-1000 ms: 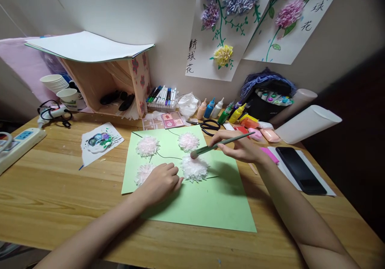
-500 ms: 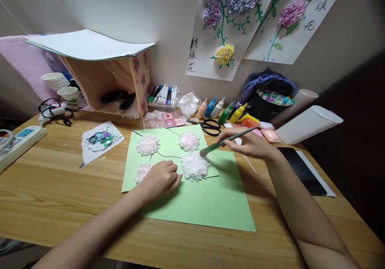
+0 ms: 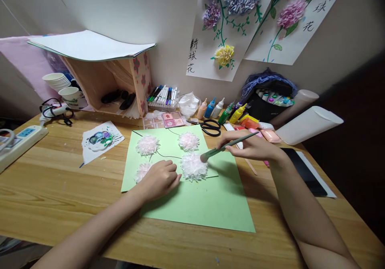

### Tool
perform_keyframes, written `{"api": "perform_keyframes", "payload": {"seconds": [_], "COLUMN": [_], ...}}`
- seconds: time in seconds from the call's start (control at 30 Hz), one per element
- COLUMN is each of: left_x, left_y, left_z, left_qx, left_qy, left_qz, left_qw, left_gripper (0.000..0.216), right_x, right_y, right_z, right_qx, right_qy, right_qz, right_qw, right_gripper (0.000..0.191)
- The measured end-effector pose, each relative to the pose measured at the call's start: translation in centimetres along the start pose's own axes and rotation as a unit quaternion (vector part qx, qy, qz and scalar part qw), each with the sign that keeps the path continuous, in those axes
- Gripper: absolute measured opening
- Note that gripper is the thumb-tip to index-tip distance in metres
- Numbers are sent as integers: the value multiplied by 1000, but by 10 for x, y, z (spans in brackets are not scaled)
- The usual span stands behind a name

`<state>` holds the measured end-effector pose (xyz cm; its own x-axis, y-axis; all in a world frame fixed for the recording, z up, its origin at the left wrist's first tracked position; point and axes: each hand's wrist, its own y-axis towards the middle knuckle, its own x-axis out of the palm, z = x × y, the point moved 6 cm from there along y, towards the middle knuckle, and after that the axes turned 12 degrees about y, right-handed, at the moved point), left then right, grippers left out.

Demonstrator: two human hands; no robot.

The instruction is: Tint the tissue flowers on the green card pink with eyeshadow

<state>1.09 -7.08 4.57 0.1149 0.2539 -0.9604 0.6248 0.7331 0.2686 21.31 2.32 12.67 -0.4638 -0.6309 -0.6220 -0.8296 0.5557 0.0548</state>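
Observation:
Pinched in my right hand [image 3: 245, 144] is a green-handled brush [image 3: 224, 145]. Its soft tip touches the upper right of the largest pale pink-white paper flower [image 3: 194, 166]. My left hand [image 3: 162, 176] is a loose fist resting on the light green paper [image 3: 204, 205], partly covering the lower left flower [image 3: 142, 172]; its fingertips are curled out of sight. Two more fluffy flowers, an upper left one [image 3: 148, 145] and an upper right one [image 3: 189, 141], sit farther back on the paper. Thin dark stem lines run between the flowers.
Black scissors [image 3: 210, 127] and a pink powder palette [image 3: 173, 120] lie behind the paper. Paint bottles [image 3: 218, 108], markers [image 3: 164, 96] and a tissue bowl [image 3: 189, 104] line the wall. A paint-stained palette [image 3: 100, 140] is left; a dark tablet [image 3: 303, 172] is right.
The brush tip has moved slightly down on the large flower, with my right hand shifting and tilting a little. My left hand has stayed nearly still.

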Motion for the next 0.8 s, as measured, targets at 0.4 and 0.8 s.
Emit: {"api": "perform_keyframes", "payload": {"seconds": [0.4, 0.8], "left_x": [0, -3], "left_y": [0, -1], "left_z": [0, -1], "left_qx": [2, -12], "left_qy": [-8, -25], "left_qz": [0, 11], "left_qw": [1000, 1000], "left_gripper": [34, 31], "right_x": [16, -6], "right_y": [4, 56], "right_z": [-10, 22], "right_qx": [-12, -28], "right_qy": [43, 41], "right_qz": [-70, 251], "right_qw": [997, 967], "right_gripper": [22, 24]}}
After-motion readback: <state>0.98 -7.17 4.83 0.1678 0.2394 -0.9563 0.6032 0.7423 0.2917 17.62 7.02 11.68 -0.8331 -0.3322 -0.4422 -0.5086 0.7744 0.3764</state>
